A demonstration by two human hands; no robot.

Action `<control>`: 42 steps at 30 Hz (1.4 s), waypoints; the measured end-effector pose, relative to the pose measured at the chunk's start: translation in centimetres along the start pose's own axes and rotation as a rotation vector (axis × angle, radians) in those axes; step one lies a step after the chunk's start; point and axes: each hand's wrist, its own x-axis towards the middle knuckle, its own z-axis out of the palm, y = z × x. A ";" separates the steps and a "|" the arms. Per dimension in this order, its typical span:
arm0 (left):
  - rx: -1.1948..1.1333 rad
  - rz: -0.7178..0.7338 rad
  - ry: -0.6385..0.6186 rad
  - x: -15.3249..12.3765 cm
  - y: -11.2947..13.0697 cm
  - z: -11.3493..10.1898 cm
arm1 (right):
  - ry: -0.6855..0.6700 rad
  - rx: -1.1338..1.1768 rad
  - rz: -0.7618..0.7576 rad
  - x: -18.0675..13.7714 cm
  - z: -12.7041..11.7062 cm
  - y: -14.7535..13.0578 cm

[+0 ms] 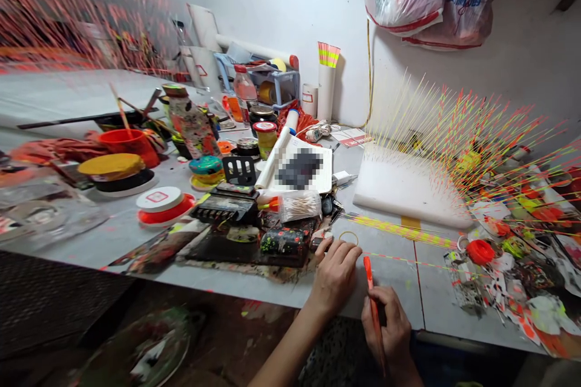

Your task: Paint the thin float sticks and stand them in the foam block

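Note:
My right hand [391,321] is closed around a paintbrush [374,305], its bristles coated in orange paint and pointing up. Just left of it, my left hand [334,273] is curled at the table's front edge. A thin striped stick [408,260] in red and green runs rightward from its fingers, which seem to pinch the stick's end; the grip itself is hidden. Against those fingertips sits the dark tip of a paint-spattered black cylinder [284,241], lying on a stained dark board [218,247]. A yellowish ring [348,237] lies behind my left hand.
Bundled striped sticks [385,225] lie ahead of a white foam block [408,184] bristling with upright sticks. Paint-smeared scraps and an orange paint cup [480,252] crowd the right. Paint tubs, an orange pot [131,146] and a cotton-swab pack [299,205] fill the left and middle.

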 end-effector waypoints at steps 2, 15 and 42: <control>0.011 -0.012 -0.010 0.0 -0.2 -0.2 | 0.001 0.023 -0.014 0.0 -0.1 -0.1; 0.047 -0.007 0.021 -0.6 -2.2 -1.5 | -0.004 0.063 -0.035 0.4 2.3 -1.3; 0.037 -0.019 0.024 -0.8 -2.1 -1.3 | -0.046 0.026 -0.030 0.6 2.1 -1.0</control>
